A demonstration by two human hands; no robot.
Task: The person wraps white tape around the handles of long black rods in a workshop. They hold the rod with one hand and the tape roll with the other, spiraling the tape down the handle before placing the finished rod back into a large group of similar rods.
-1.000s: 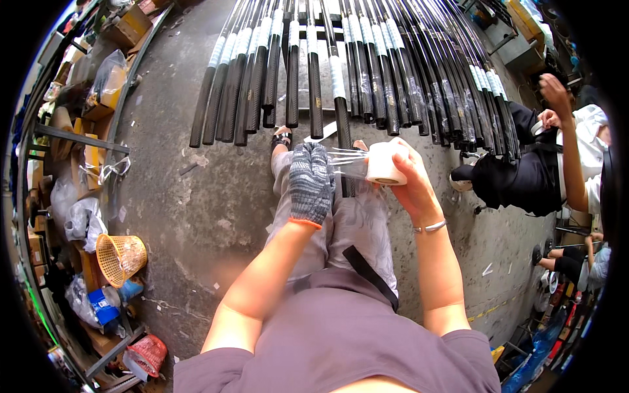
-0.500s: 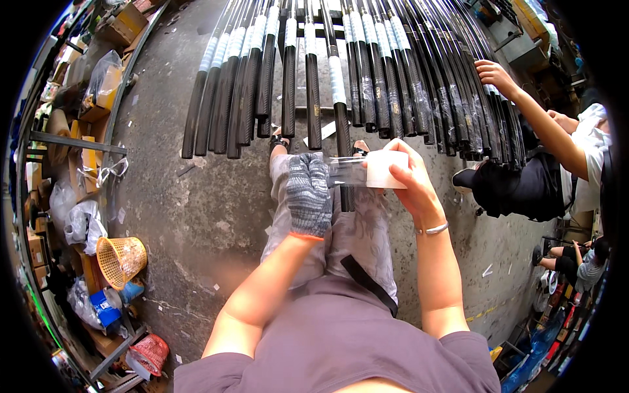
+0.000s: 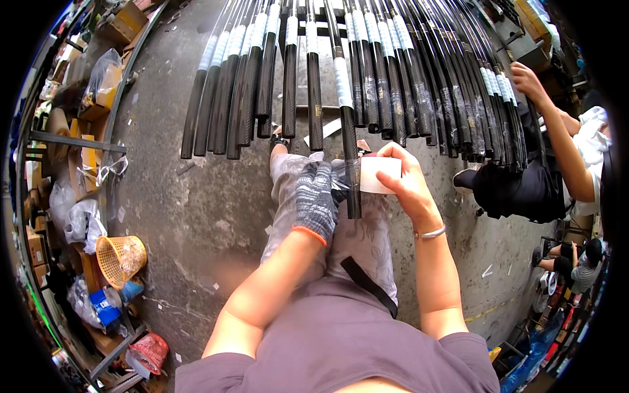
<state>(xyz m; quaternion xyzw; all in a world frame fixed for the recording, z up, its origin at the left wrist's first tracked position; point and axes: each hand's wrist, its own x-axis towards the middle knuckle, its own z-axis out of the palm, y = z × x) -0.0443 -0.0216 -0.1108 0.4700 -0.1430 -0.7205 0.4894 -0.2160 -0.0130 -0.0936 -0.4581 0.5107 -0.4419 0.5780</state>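
My left hand (image 3: 316,200), in a grey knitted glove with an orange cuff, is closed on the free end of a clear film (image 3: 342,171). The film stretches across a black carbon-patterned rod (image 3: 354,196), near its lower end. On the rod's other side, my bare right hand (image 3: 411,185) grips a whitish roll of clear film (image 3: 378,175), thumb in front and fingers over the top. The roll sits right against the rod. A white wrapped band (image 3: 342,82) covers part of this rod higher up. My left fingertips are partly hidden behind the film and rod.
Several similar black rods (image 3: 315,98) lie side by side ahead, ends toward me. At right a co-worker's hand (image 3: 529,84) is raised beside the rods. Shelving with boxes, a yellow basket (image 3: 122,261) and a red basket (image 3: 149,354) stand at left.
The film, stretched above the rod before, now lies against it. My right hand's roll has come closer to the rod, and my left hand has shifted right and down. The co-worker's hand has moved right.
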